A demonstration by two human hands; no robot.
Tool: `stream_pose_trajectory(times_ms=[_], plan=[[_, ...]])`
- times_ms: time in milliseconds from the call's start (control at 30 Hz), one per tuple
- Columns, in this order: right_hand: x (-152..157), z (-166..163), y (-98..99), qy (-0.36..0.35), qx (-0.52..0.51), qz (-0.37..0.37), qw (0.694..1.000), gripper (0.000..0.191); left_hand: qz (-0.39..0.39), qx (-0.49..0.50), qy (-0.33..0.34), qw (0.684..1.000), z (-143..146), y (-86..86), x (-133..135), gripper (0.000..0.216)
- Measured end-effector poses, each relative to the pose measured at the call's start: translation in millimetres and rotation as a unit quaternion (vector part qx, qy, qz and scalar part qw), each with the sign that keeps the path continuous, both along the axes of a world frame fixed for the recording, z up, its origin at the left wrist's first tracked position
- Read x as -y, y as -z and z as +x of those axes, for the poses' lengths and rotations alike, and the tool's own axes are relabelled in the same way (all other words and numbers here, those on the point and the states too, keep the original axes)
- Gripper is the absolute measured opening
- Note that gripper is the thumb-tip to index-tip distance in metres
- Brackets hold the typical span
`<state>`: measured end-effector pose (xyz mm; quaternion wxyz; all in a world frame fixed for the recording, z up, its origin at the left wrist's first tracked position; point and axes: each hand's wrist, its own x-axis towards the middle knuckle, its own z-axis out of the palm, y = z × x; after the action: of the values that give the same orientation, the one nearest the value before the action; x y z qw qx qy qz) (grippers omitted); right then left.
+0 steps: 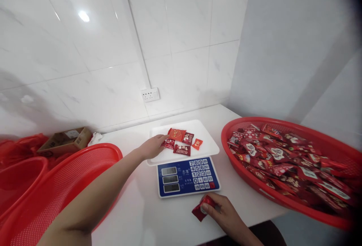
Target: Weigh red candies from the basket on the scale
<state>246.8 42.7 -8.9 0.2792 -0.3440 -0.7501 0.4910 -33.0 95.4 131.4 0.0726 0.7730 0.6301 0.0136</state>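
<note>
My left hand [155, 146] reaches over the left side of the white weighing pan [207, 146], its fingers closed at the end of a dark red candy packet [169, 144]. Beside that lie a brighter red packet [177, 134], a long maroon packet [181, 150], a maroon packet [188, 138] and a small orange-red candy [197, 144]. In front of the scale [185, 178], my right hand [222, 212] is closed around red wrapped candies [204, 207], held just above the table; how many cannot be made out.
A large red basket [240, 165] heaped with wrapped candies [278, 153] stands at the right. Red plastic baskets [104, 150] sit at the left, with a cardboard box [66, 140] behind them. A wall socket [150, 95] is above the white table [135, 208].
</note>
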Motion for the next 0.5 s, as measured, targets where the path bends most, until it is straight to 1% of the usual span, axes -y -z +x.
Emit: stream_pose_trajectory(times_ms=[200,300,400,500], plan=[[0.4,0.4,-2.6,-0.005,0.004,0.006,1.000,0.045,0.005,-0.003,-0.008,1.000,5.1,-5.0,2.4,0.051],[0.4,0.1,-3.5,-0.004,0.003,0.000,1.000,0.045,0.021,-0.003,-0.019,1.000,5.1,-7.9,5.2,0.046],[0.3,-0.3,-4.2,-0.005,0.000,-0.008,1.000,0.045,0.041,0.002,-0.034,0.999,1.6,-7.5,5.4,0.042],[0.1,-0.5,-2.6,-0.008,0.000,-0.010,1.000,0.046,0.047,0.009,-0.033,0.998,-3.6,-4.3,3.5,0.040]])
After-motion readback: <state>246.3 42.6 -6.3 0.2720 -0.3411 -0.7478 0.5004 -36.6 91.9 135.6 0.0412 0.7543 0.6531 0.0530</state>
